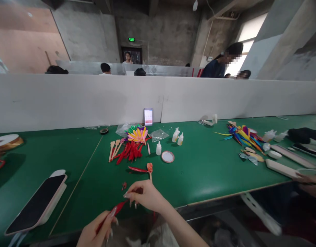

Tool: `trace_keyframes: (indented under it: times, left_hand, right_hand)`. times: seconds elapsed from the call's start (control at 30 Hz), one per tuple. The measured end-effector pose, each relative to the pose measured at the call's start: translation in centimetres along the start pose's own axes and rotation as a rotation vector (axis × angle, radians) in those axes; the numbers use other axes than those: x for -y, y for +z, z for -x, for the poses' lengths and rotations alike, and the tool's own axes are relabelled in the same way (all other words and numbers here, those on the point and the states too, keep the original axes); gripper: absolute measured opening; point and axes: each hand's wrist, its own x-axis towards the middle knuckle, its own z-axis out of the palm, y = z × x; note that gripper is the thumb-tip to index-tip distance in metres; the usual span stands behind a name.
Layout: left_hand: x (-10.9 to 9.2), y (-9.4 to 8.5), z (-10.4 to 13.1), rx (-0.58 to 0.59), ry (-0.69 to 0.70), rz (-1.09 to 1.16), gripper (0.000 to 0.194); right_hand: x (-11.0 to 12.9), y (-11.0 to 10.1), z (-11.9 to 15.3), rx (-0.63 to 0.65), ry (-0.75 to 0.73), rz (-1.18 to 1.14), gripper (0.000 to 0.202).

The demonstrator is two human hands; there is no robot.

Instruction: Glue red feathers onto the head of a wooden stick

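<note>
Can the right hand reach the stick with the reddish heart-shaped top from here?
Probably yes: the stick lies just beyond the right hand, with nothing visible in between. That hand's fingertips are near the end of the red feather in the left hand, so they may have to come away first.

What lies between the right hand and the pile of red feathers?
The head view shows a single red feather, a heart-topped stick and small red scraps between the right hand and the red feather pile.
</note>
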Motion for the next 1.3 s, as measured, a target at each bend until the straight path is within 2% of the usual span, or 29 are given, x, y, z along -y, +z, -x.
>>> trace_keyframes:
  times: [0.07, 0.23, 0.3, 0.47, 0.63, 0.83, 0.9, 1.07, 1.3]
  left_hand:
    - [-0.3, -0.5, -0.1, -0.026, 0.024, 0.002, 0.057]
    - [-1.6, -0.6, -0.5, -0.113, 0.111, 0.094, 0.048]
    - [-1.9, -0.1, -0.8, -0.125, 0.142, 0.14, 0.046]
    - [-2.6, 1.2, -1.2, -0.134, 0.182, 0.162, 0.046]
    - [-3.5, 1.3, -1.3, -0.144, 0.181, 0.192, 0.045]
    - [-3.2, 1.5, -2.0, -0.333, 0.151, 0.245, 0.045]
    - [-3.2, 1.6, -2.3, -0.378, 0.149, 0.247, 0.046]
    - [-4.1, 1.8, -2.6, -0.382, 0.132, 0.184, 0.048]
    - [-5.0, 2.4, -2.9, -0.326, 0.154, 0.178, 0.048]
  right_hand:
    - [0.3, -0.2, 0.4, -0.02, -0.026, 0.048, 0.023]
    - [0.8, -1.1, 1.0, -0.296, -0.077, 0.038, 0.021]
    - [1.0, -1.4, 1.2, -0.339, -0.091, 0.038, 0.02]
    - [1.5, -1.4, 1.9, -0.346, -0.151, 0.12, 0.017]
    - [1.4, -1.6, 2.5, -0.285, -0.142, 0.218, 0.027]
    - [1.1, -1.8, 3.2, -0.185, -0.125, 0.333, 0.032]
    - [1.0, -1.9, 3.4, -0.161, -0.103, 0.295, 0.035]
    - [0.7, -2.1, 3.5, -0.12, -0.018, 0.062, 0.05]
    - [0.3, -2.6, 3.3, -0.157, 0.006, 0.007, 0.043]
